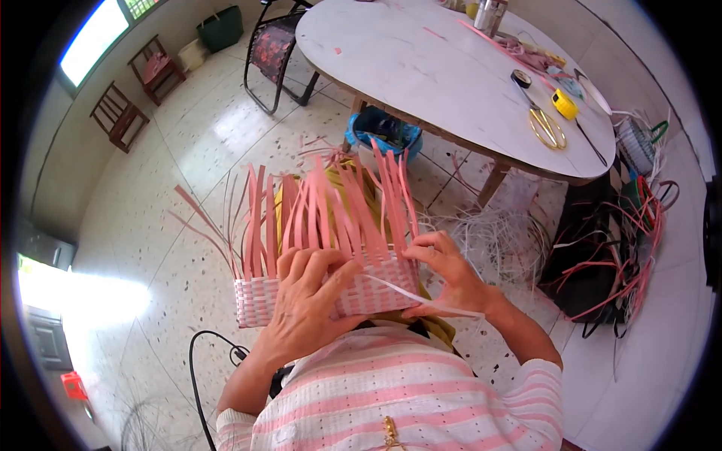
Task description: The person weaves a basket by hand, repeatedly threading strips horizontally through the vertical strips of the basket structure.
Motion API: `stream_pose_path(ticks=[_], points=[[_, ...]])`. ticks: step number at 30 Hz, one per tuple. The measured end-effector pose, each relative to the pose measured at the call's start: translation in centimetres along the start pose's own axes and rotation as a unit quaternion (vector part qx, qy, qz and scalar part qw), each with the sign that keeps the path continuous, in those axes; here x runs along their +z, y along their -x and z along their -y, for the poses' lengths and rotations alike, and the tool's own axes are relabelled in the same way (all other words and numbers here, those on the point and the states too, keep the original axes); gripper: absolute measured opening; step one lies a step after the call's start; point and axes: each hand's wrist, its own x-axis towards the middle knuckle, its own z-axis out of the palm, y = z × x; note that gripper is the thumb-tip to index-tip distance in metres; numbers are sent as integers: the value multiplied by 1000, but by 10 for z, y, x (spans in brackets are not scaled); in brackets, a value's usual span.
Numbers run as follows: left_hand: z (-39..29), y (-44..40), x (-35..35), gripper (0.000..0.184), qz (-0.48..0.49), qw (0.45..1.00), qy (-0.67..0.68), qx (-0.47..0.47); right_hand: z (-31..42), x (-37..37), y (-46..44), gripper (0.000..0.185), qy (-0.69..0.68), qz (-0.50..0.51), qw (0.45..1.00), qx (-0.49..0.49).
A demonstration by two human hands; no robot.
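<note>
A partly woven basket [254, 302] of pink and white plastic strips rests against my lap, its long pink strips [323, 207] standing loose from the upper edge. My left hand [310, 295] grips the front of the weave near the middle, fingers bent over the top rows and thumb lower down. At the right end, my right hand [450, 274] holds the basket, with fingers at the upper edge and thumb near the bottom. A loose white strip [402, 291] runs from the weave across to my right wrist. What lies under my fingers is hidden.
On the white oval table [391, 52] lie gold-handled scissors [547, 129], a yellow tape measure [564, 104] and black tape [520, 78]. Beneath stands a blue-lined bin [383, 134]. Tangled white strips [496, 244] cover the floor at right, beside a black bag [583, 255] with pink strips.
</note>
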Motion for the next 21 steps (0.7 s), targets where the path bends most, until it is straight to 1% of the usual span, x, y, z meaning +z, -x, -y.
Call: stream_pose_path(ticks=[1, 3, 4, 5, 6, 7, 8, 9, 10, 11, 12, 13, 14, 15, 17, 18, 20, 21], points=[[0, -1, -1, 77, -3, 1000, -2, -5, 2, -5, -2, 84, -2, 4, 1000, -4], [-2, -3, -2, 79, 1, 1000, 4, -2, 9, -24, -9, 70, -6, 28, 1000, -8], [-2, -3, -3, 79, -2, 1000, 1, -8, 11, -31, -10, 70, -9, 33, 999, -13], [-2, -3, -2, 82, 2, 1000, 6, -10, 12, -39, -10, 62, -138, 42, 986, 87], [-1, -2, -2, 86, 6, 1000, 12, -10, 13, -44, -12, 54, -264, 51, 945, 187], [-1, 0, -1, 86, 6, 1000, 10, -13, 12, -47, -19, 41, -355, 29, 913, 197], [0, 1, 0, 89, 3, 1000, 17, -8, 12, -51, -28, 41, -356, 30, 913, 196], [1, 1, 0, 92, -2, 1000, 25, -4, 12, -54, -37, 38, -497, 82, 838, 209], [2, 2, 0, 92, -3, 1000, 24, -4, 15, -55, -43, 35, -625, 131, 739, 217], [2, 2, 0, 93, -4, 1000, 23, -1, 24, -54, -49, 32, -619, 134, 726, 267], [2, 3, 0, 93, -4, 1000, 22, 2, 31, -53, -54, 32, -618, 137, 727, 266], [2, 4, 0, 93, -6, 1000, 21, 0, 36, -51, -58, 32, -507, 191, 801, 253], [2, 5, 0, 91, -8, 1000, 23, -1, 42, -49, -62, 32, -386, 241, 859, 234], [2, 5, -1, 90, -10, 1000, 24, -2, 49, -52, -67, 32, -386, 243, 859, 234], [3, 7, 0, 88, -11, 1000, 20, 5, 59, -58, -78, 27, -325, 288, 843, 318], [3, 7, 0, 85, -12, 1000, 16, 13, 56, -57, -79, 27, -323, 288, 843, 320], [3, 7, 1, 83, -14, 1000, 21, 16, 45, -52, -82, 19, -177, 236, 934, 202], [2, 8, 1, 81, -14, 999, 24, 20, 47, -54, -86, 19, -175, 237, 934, 203]])
